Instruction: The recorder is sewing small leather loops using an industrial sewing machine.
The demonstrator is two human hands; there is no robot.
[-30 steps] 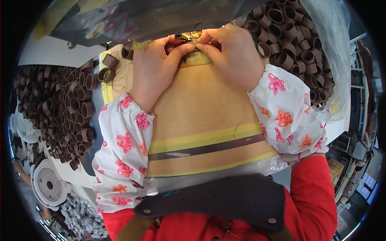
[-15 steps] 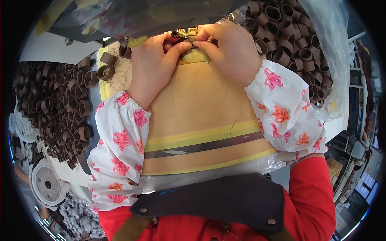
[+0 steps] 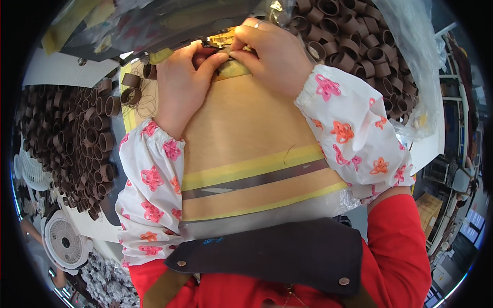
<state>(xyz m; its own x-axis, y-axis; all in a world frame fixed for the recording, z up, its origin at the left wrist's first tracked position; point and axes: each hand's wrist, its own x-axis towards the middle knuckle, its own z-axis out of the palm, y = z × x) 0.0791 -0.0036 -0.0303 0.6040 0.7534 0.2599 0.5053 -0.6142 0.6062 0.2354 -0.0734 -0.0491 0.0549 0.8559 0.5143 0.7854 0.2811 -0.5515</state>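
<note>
Side by side under the lit needle area of a sewing machine (image 3: 221,39), my two hands meet with thumbs and fingers pinched. My left hand (image 3: 186,82) and my right hand (image 3: 277,57) grip a small dark brown piece (image 3: 226,50) between them. Fingers cover most of that piece, so its full shape is hidden. Below it, a pale worn patch shows on the tan work surface (image 3: 241,115), which carries yellow and dark tape strips. A ring is on a finger of my right hand.
Many brown bands (image 3: 77,138) are heaped on the left. More brown bands (image 3: 354,46) lie at the right in a clear plastic bag (image 3: 423,66). Loose thread (image 3: 148,100) and stray bands lie beside my left wrist. A white fan (image 3: 64,238) stands at lower left.
The view has shifted slightly, so the machine and both hands appear further left. My right hand sits slightly higher, with its fingers still pinched beside the left hand's.
</note>
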